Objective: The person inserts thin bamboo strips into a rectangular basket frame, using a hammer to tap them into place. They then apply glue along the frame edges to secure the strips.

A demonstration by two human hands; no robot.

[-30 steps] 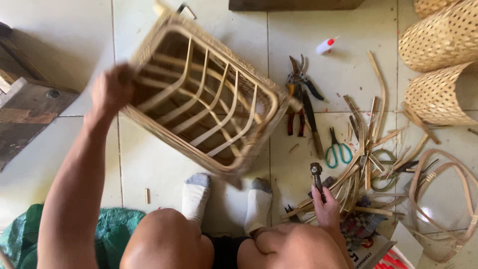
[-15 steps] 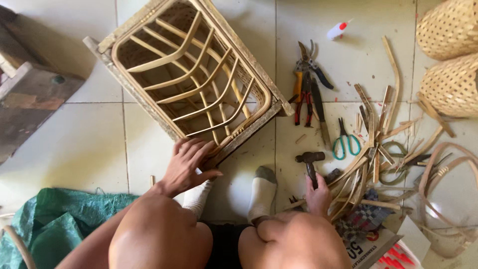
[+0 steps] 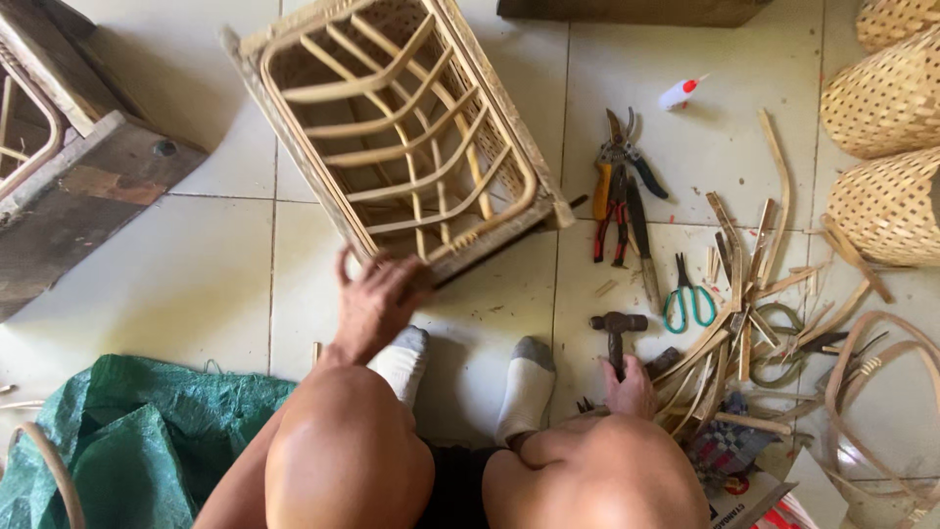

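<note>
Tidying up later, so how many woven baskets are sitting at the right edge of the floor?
3. One woven basket is in the top right corner, a second just below it, a third under that. All are cut off by the frame; more may lie beyond.

Basket-weaving workshop floor: rattan strips [image 3: 744,294], woven baskets [image 3: 886,201].
</note>
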